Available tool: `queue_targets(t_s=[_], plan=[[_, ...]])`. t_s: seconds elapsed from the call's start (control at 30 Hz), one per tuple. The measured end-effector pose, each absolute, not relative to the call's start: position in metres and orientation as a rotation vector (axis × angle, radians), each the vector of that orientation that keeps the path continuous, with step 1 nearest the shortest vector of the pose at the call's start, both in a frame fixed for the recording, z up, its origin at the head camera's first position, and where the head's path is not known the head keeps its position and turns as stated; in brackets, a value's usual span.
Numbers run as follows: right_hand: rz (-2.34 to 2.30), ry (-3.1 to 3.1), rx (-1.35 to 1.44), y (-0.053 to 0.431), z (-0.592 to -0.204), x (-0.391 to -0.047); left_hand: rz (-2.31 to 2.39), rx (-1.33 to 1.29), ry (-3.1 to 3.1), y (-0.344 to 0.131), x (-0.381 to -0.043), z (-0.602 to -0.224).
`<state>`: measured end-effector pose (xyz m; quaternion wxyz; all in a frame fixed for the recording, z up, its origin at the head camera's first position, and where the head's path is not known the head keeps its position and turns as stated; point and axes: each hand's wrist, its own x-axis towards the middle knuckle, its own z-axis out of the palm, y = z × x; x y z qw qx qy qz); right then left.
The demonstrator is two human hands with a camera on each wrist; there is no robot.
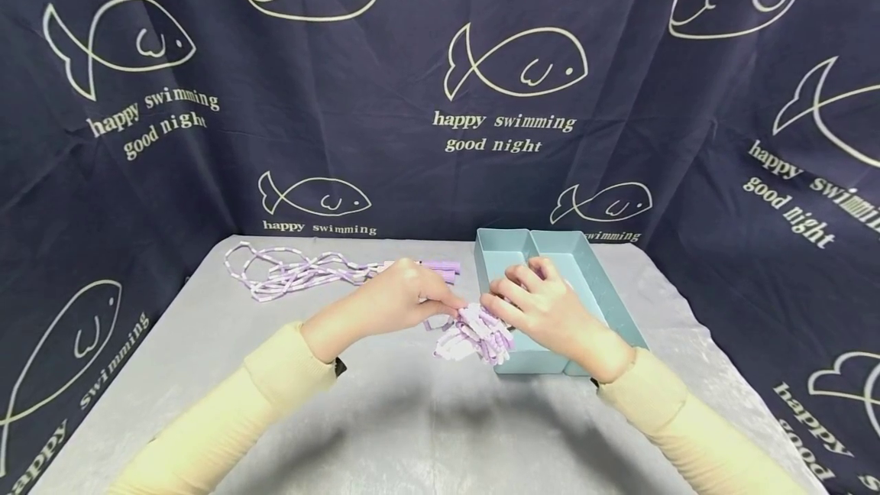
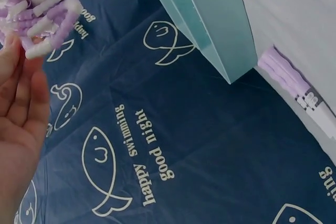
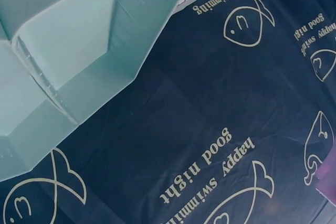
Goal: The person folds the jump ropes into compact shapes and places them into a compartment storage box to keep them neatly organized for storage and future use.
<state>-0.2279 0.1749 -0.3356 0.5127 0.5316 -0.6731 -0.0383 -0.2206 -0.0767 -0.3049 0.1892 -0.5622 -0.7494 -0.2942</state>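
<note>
A bundled jump rope with purple and white beads (image 1: pixel 477 334) hangs in front of the tray's left wall. My left hand (image 1: pixel 412 296) pinches its upper edge between thumb and fingers; the left wrist view shows the looped beads (image 2: pixel 50 14) above the fingertips. At the bundle's right side, my right hand (image 1: pixel 543 312) has curled fingers round part of the rope, over the teal tray (image 1: pixel 612 289). Most of that grip is hidden by the back of the hand. A purple piece (image 3: pixel 328 179) shows at the edge of the right wrist view.
The tray has two long compartments split by a divider (image 3: pixel 39 77). Behind my left hand, a second beaded jump rope (image 1: pixel 296 273) lies loosely looped on the grey tablecloth (image 1: pixel 385 418), its purple handles (image 1: pixel 440 267) pointing toward the tray. A dark blue fish-print curtain (image 1: pixel 406 98) surrounds the table.
</note>
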Motion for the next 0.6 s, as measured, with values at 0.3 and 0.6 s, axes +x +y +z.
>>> queue_targets(t_s=[0.3,0.6], plan=[[-0.073,-1.577,1.317,0.1711,-0.3315,-0.2287,-0.871,-1.638,-2.273,-0.0753,-0.2246,-0.2985],[-0.003,-1.575,1.347,0.168,-0.3276,-0.2247,-0.944,-1.723,-2.231,-0.0732,-0.2272,-0.2958]])
